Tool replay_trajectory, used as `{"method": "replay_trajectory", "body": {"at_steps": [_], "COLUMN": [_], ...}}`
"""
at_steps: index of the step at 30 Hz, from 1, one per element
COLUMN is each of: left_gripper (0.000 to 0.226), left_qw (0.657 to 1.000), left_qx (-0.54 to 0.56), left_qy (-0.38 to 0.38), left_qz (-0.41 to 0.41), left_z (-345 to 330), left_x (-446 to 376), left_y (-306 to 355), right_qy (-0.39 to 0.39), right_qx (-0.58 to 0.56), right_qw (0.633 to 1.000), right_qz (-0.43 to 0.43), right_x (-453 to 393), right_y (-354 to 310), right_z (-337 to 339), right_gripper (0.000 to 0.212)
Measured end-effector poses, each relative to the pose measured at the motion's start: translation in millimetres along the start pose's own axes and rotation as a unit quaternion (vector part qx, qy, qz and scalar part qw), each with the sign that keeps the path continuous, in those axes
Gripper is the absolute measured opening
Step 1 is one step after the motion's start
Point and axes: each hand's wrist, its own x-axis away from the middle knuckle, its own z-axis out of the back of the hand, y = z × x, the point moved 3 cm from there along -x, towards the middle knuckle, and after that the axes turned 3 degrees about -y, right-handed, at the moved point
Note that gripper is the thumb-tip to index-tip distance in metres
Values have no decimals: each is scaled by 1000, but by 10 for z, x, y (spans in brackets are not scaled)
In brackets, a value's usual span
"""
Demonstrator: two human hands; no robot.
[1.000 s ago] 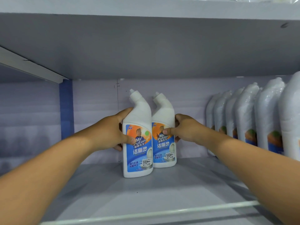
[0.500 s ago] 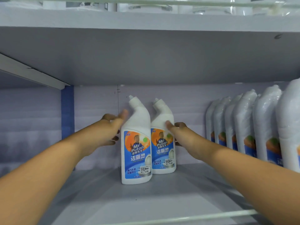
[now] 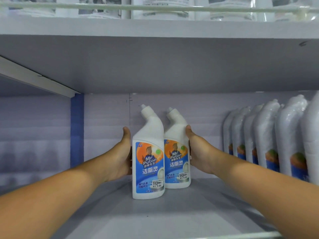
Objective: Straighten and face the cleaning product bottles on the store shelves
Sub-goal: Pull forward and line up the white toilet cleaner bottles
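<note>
Six plastic-wrapped white bottles [image 3: 265, 135] crowd three o'clock. Two upright white bent-neck cleaner bottles [image 3: 148, 169] face me, spouts toward eleven; my left hand [image 3: 123, 156] and right hand [image 3: 196, 152] press flat against their outer sides.

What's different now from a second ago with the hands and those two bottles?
Both hands let go of their wrap-around grips. The left hand now lies flat against the outer side of the left bottle, and the right hand against the outer side of the right bottle. The bottles stayed upright, side by side, labels forward. The wrapped bottles on the right did not move.
</note>
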Motion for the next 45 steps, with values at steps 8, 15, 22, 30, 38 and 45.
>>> {"method": "replay_trajectory", "body": {"at_steps": [8, 15, 22, 30, 38, 45], "left_gripper": [98, 107, 59, 55, 44, 48], "left_qw": [999, 997, 896, 934, 963, 967], "left_qx": [-11, -64, -368, -310, -247, -160], "left_qy": [-31, 6, 65, 28, 32, 132], "left_qz": [-22, -38, -239, -175, -107, -150], "left_z": [-71, 21, 22, -35, -1, -451], "left_x": [75, 75, 380, 468, 563, 1283], "left_y": [40, 105, 481, 463, 367, 202], "right_qy": [-6, -8, 75, 73, 102, 48], "right_qx": [30, 120, 275, 286, 334, 227], "right_qw": [1000, 993, 957, 954, 937, 969], "right_qz": [-9, -1, 60, 49, 7, 81], "right_x": [34, 25, 100, 209, 539, 1438], "right_y": [6, 7, -67, -135, -261, -299], "right_z": [-16, 21, 91, 34, 57, 356], "right_gripper": [65, 49, 45, 47, 68, 52]}}
